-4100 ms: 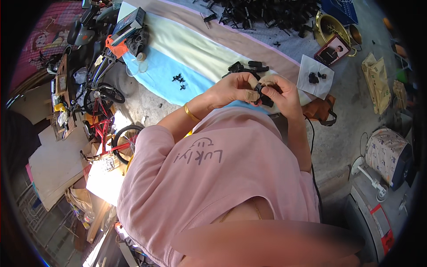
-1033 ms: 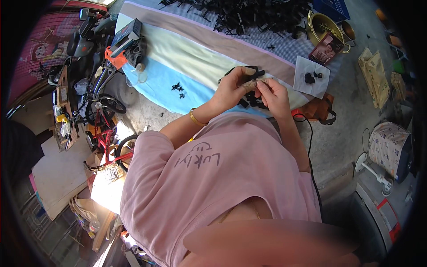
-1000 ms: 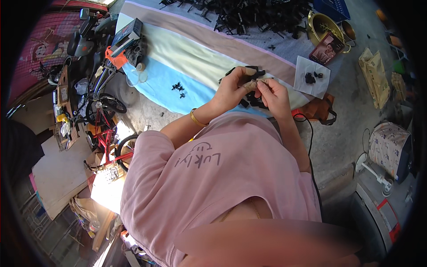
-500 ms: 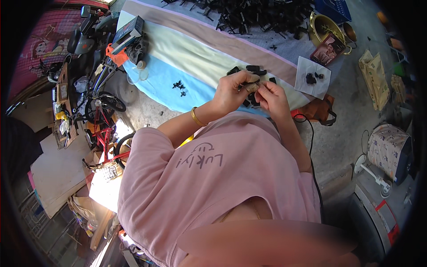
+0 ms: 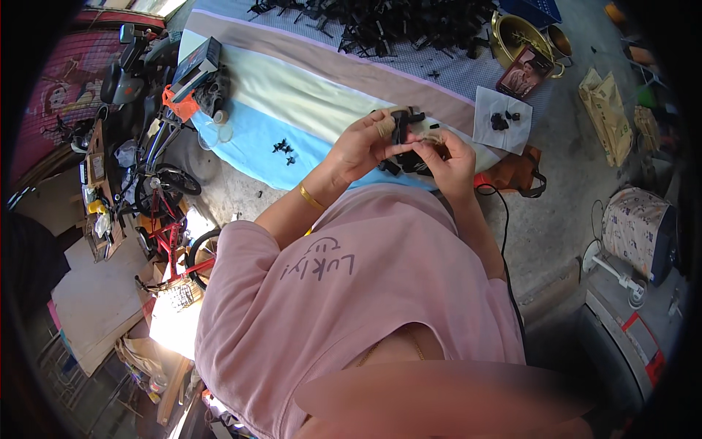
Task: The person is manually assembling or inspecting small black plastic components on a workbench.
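At the near edge of the striped cloth point(image 5: 322, 95), my two hands work close together. My left hand point(image 5: 360, 146) is closed, with a small black plastic part point(image 5: 399, 126) upright between its thumb and fingers. Beige coverings wrap some of my fingertips. Just to the right, my right hand point(image 5: 451, 162) is pinched, its fingertips close to those of my left; whatever lies between them is too small to make out. More black pieces point(image 5: 417, 117) lie on the cloth behind and beneath my hands, partly hidden by them.
A big heap of black parts point(image 5: 402, 25) covers the far cloth. A brass-coloured pot point(image 5: 501, 40), a dark red box point(image 5: 525, 72) and a white paper point(image 5: 482, 139) with black bits sit right. Small black pieces point(image 5: 284, 150) lie left. A black cable point(image 5: 506, 227) runs beside my right arm.
My hands have turned and drawn slightly apart, so the black part in my left hand now shows. The whole view has shifted a little.
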Motion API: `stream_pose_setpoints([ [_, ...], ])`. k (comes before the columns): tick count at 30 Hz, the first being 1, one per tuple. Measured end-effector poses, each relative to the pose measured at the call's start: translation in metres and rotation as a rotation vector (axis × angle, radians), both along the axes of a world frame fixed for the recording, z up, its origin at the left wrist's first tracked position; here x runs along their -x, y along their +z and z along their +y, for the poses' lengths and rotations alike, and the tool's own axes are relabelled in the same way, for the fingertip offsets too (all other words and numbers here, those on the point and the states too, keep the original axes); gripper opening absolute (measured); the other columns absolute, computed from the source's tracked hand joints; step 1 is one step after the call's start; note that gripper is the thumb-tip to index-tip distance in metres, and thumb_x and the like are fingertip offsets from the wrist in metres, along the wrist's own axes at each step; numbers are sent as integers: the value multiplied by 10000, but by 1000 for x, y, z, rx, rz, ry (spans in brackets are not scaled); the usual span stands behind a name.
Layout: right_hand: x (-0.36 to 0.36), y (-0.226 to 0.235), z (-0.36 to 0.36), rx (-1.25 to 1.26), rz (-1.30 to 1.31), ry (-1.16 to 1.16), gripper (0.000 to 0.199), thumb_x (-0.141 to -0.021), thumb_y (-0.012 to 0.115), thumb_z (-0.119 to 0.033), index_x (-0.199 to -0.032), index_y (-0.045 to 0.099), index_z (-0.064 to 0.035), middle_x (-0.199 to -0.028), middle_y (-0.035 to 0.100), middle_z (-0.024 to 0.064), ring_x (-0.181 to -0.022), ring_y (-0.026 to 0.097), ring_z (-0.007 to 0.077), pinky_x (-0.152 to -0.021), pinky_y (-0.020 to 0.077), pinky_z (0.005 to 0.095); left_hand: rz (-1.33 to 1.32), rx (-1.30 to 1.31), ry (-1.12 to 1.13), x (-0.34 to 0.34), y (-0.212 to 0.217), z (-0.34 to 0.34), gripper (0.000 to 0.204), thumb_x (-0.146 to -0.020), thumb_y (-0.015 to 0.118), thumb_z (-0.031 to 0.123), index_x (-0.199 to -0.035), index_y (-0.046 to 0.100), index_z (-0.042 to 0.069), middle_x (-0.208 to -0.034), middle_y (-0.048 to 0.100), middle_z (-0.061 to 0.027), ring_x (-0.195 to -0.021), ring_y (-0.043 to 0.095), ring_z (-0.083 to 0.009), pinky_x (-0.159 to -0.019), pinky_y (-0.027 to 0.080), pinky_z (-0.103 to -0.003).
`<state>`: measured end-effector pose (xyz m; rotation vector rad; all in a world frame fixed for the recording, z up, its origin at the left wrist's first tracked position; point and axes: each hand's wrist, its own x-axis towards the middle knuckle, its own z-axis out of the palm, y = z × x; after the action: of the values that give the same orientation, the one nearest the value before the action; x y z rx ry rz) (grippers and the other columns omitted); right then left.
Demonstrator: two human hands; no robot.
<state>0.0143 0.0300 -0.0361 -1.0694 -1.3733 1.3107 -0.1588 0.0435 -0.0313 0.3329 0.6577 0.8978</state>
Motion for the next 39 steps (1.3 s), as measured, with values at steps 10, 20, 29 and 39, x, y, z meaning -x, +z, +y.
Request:
stream_pose_setpoints([
  [10,5,4,4,310,72,70,155,-748,660,-27,-856,549,-17,-725,562,-21,-691,529,41,-639,448,183,656,-621,-138,0,16,-20,409,-835,447,-40,-1238,388,-16,-1082,538,-93,-931,538,-113,-788,456,-263],
  [20,0,5,6,497,136,154,112,-826,582,-130,-868,559,-29,-674,524,-26,-468,359,2,-411,255,149,421,-413,-66,-1,13,-21,392,-784,538,-69,-1152,417,-9,-1015,553,-83,-914,556,-136,-784,457,-257],
  [29,4,9,4,381,27,196,170,-891,480,-125,-923,581,8,-625,529,-6,-426,336,-4,-380,235,147,525,-435,43,-1,3,-20,308,-796,575,-21,-1071,438,-9,-946,566,-59,-856,557,-109,-743,461,-242],
  [39,6,6,-2,259,-32,176,161,-884,490,-133,-808,570,-16,-586,509,-21,-411,314,-8,-369,216,161,735,-582,19,-3,3,-21,236,-797,579,-30,-1004,467,-10,-961,578,-73,-879,559,-113,-770,471,-249],
])
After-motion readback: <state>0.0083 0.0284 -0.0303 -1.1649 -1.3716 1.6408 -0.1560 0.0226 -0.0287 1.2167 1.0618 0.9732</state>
